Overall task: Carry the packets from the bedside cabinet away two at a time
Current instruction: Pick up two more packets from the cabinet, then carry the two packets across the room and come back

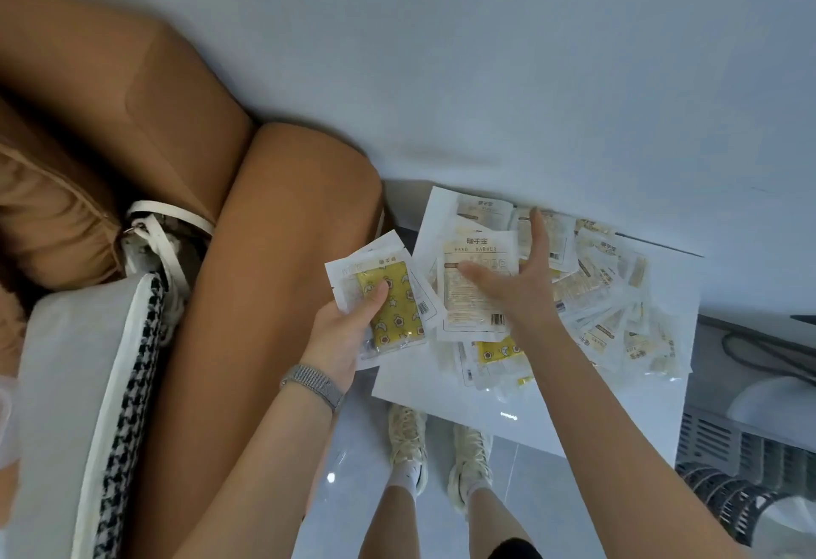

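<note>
Currently my left hand (349,329) grips one yellow packet (391,307) by its lower edge; my right hand (508,285) lies open, fingers spread, on a white packet (474,289) atop the pile (596,293) on the bedside cabinet (463,399). Packets look light, thin, slippery; pinch an edge. Pile count: many, overlapping, uncountable.

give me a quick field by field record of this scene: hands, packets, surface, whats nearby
left hand: left hand holds a yellow packet, thumb on top
right hand: right hand open, fingers spread on a pale packet atop the pile
pile: many packets heaped and overlapping
surface: white cabinet top beside the wall
left of cabinet: tan padded headboard, checked cushion
wrist: grey band on left wrist
floor: two pale shoes
</note>
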{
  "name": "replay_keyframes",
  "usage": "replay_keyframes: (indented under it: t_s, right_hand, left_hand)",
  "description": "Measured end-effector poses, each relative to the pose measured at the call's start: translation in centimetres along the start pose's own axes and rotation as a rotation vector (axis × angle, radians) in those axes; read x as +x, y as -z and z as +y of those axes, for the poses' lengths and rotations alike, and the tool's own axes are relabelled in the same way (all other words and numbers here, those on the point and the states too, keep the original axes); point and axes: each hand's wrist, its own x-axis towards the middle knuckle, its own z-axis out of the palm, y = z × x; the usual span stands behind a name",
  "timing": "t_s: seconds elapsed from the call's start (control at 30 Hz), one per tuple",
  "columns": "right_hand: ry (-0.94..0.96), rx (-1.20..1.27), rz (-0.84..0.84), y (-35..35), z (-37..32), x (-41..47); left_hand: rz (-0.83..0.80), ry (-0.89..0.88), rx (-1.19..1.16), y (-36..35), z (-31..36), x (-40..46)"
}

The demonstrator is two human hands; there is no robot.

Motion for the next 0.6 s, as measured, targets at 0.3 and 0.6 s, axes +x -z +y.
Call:
replay_keyframes:
  t_s: [0.3, 0.6]
  right_hand:
    - [-0.367, 0.446, -0.313, 0.2, -3.1, -10.9]
    - [-0.301, -0.073, -0.754, -6.0, -10.4, -26.5]
  left_hand:
    - [0.057, -0.089, -0.173, 2.5, 0.5, -10.3]
    - [0.325, -0.347, -0.489, 10.3, -1.7, -29.8]
